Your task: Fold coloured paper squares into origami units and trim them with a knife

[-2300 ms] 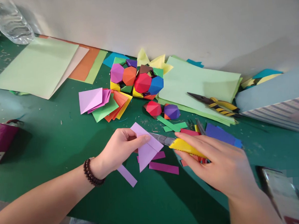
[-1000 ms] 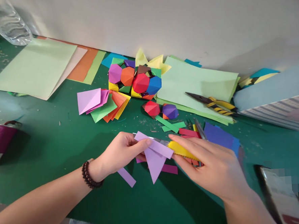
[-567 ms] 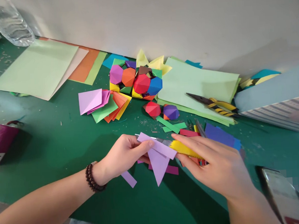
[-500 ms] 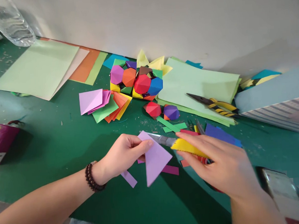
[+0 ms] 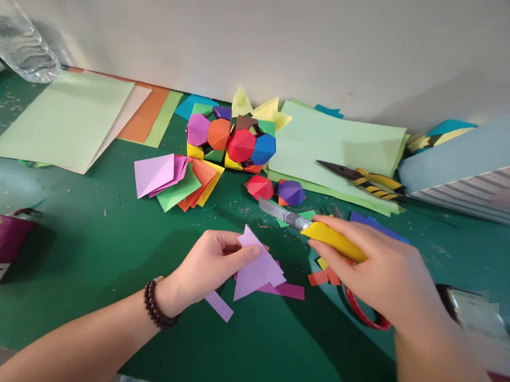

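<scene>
The left hand (image 5: 212,268) pinches a folded lilac paper (image 5: 257,271) between thumb and fingers, at six o'clock on a green cutting mat (image 5: 70,271). The right hand (image 5: 373,279), at five o'clock, wraps closed around a yellow utility knife (image 5: 333,241), its blade just clear of the paper. Below lies a red loop (image 5: 364,317), perhaps a scissors handle.

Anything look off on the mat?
Mainly the utility knife in the right hand: its blade sticks far out, bare, close to the lilac paper in the left hand. Loose paper scraps also litter the green cutting mat.
</scene>
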The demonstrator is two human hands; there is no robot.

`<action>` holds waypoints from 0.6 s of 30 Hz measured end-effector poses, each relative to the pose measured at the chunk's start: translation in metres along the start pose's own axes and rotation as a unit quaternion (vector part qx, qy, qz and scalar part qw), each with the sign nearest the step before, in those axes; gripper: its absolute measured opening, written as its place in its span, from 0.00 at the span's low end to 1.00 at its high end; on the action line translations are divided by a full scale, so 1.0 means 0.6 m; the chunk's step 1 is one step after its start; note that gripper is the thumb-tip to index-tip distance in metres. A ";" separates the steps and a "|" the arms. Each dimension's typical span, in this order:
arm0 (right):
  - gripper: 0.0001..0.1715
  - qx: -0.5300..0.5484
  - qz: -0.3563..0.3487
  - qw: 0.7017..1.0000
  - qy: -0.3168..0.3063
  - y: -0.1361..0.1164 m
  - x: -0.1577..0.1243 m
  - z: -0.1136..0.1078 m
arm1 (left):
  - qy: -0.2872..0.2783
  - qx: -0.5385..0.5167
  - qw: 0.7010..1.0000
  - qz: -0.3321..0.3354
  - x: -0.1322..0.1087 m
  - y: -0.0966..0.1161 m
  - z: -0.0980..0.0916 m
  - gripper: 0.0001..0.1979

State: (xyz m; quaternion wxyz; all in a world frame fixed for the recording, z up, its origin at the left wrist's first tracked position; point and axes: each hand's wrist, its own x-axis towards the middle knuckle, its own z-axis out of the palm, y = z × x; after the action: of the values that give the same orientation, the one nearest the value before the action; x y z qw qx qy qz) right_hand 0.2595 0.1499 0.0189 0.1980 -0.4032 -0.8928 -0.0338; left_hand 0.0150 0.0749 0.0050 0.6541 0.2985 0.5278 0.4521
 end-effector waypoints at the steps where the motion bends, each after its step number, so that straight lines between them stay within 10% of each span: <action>1: 0.17 -0.018 0.010 1.000 -0.018 0.007 -0.002 0.005 | -0.021 0.003 1.000 -0.013 0.001 -0.001 -0.001 0.12; 6: 0.21 -0.047 0.025 0.992 -0.113 0.030 -0.005 0.023 | 0.009 0.024 0.999 -0.031 0.007 -0.003 -0.007 0.14; 10: 0.20 0.104 0.049 0.992 -0.048 -0.023 0.006 0.016 | 0.054 0.040 0.998 -0.003 0.008 -0.004 0.000 0.17; 13: 0.11 0.274 0.088 0.946 -0.151 -0.070 0.018 0.006 | 0.072 0.055 0.996 0.023 0.005 -0.003 0.008 0.19; 18: 0.18 0.282 0.135 0.936 -0.161 -0.044 0.026 0.008 | 0.119 0.063 0.989 0.056 0.005 0.006 0.007 0.19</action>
State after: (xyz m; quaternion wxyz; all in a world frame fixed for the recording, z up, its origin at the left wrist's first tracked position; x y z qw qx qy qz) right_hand 0.2292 0.1444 0.0229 0.1596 -0.4473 -0.8231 0.3114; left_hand 0.0179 0.0792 0.0081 0.5406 0.3122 0.6117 0.4859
